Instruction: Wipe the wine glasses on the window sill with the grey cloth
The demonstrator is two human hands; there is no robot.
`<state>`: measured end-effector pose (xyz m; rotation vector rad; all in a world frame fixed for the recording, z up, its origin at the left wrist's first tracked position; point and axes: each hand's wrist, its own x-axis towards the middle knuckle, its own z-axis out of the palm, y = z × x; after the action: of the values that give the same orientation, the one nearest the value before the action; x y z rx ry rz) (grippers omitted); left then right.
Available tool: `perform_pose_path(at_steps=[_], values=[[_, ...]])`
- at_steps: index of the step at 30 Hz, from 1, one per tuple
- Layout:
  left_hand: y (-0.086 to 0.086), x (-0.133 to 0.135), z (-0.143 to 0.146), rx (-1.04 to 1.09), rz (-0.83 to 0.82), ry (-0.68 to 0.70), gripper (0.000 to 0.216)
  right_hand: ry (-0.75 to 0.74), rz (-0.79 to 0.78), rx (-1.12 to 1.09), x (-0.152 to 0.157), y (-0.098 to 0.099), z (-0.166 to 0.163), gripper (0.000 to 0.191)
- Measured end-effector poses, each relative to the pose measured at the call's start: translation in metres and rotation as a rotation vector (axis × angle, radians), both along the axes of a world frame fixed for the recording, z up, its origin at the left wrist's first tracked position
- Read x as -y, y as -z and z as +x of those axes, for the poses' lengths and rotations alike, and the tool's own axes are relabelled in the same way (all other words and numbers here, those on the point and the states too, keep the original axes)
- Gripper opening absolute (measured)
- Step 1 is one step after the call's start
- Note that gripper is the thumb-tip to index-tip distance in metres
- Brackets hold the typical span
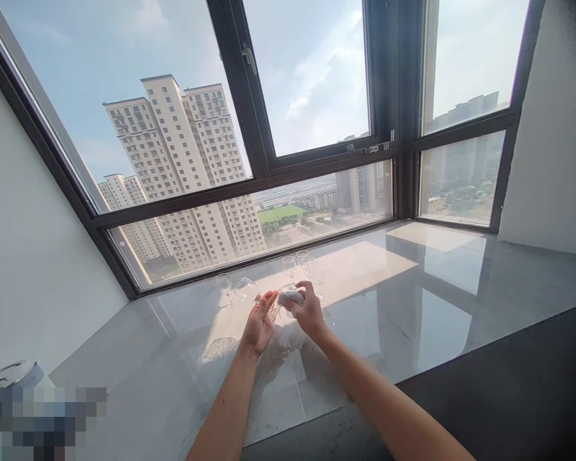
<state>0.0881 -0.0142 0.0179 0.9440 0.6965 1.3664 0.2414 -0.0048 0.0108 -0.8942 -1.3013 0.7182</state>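
In front of me, over the window sill (350,333), my left hand (260,325) has its fingers closed round a clear wine glass (275,310), whose outline is hard to make out. My right hand (311,312) grips a crumpled white cloth (290,296) and presses it close against the glass. To the left of my hands, one stemmed glass (224,286) stands upright and another clear glass (246,288) appears tilted or lying. Behind my right hand are more wine glasses (303,260), partly hidden by the hand.
A large dark-framed window (264,171) borders the sill's far side. White walls (552,160) close it in at left and right. A white container with a metallic top (16,374) stands at the lower left, partly pixelated. The sill's front edge (499,330) runs along the lower right.
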Motion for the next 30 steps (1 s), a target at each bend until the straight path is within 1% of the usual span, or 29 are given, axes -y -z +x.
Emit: perform_pose_path(at_steps=[2, 4, 9, 11, 14, 15, 17, 19, 21, 22, 23, 24, 27, 28, 30], values=[[0.000, 0.001, 0.001, 0.081, -0.028, 0.041, 0.021, -0.036, -0.026, 0.012, -0.001, 0.003, -0.002, 0.034], [0.000, 0.001, 0.001, 0.150, -0.032, 0.054, 0.017, -0.106, -0.053, 0.012, -0.002, 0.006, -0.005, 0.036], [0.002, -0.002, 0.000, 0.247, -0.004, 0.002, 0.016, -0.277, -0.143, -0.044, 0.000, 0.007, -0.010, 0.038], [0.001, -0.002, 0.001, 0.238, -0.004, -0.012, 0.020, -0.349, -0.170, -0.057, 0.002, 0.005, -0.011, 0.041], [0.000, -0.001, 0.004, 0.157, -0.006, -0.021, 0.026, -0.427, -0.181, -0.094, 0.007, 0.001, -0.010, 0.043], [-0.001, -0.001, 0.005, 0.125, 0.001, -0.039, 0.027, -0.445, -0.184, -0.110, 0.008, -0.001, -0.009, 0.043], [-0.001, -0.002, 0.005, 0.054, 0.010, -0.131, 0.025, -0.470, -0.187, -0.146, 0.011, -0.005, -0.007, 0.043], [0.000, -0.004, 0.004, -0.073, -0.015, -0.279, 0.024, -0.463, -0.180, -0.187, 0.012, -0.009, -0.005, 0.042], [0.003, -0.006, 0.003, -0.272, -0.053, -0.422, 0.028, -0.417, -0.154, -0.220, 0.012, -0.011, -0.003, 0.042], [0.005, -0.006, 0.003, -0.367, -0.063, -0.461, 0.033, -0.376, -0.131, -0.220, 0.011, -0.011, -0.003, 0.041], [0.006, -0.006, 0.004, -0.441, -0.064, -0.466, 0.040, -0.322, -0.101, -0.201, 0.011, -0.011, -0.003, 0.039], [0.008, -0.005, 0.005, -0.487, -0.056, -0.432, 0.050, -0.261, -0.070, -0.163, 0.010, -0.010, -0.003, 0.037], [0.009, 0.001, 0.012, -0.528, -0.015, -0.244, 0.075, -0.108, 0.001, -0.019, 0.009, -0.006, -0.004, 0.031], [0.008, 0.003, 0.014, -0.542, 0.008, -0.203, 0.079, -0.090, 0.009, 0.012, 0.008, -0.004, -0.004, 0.030], [0.006, 0.007, 0.019, -0.563, 0.071, -0.177, 0.080, -0.092, 0.008, 0.037, 0.008, -0.003, -0.004, 0.029]])
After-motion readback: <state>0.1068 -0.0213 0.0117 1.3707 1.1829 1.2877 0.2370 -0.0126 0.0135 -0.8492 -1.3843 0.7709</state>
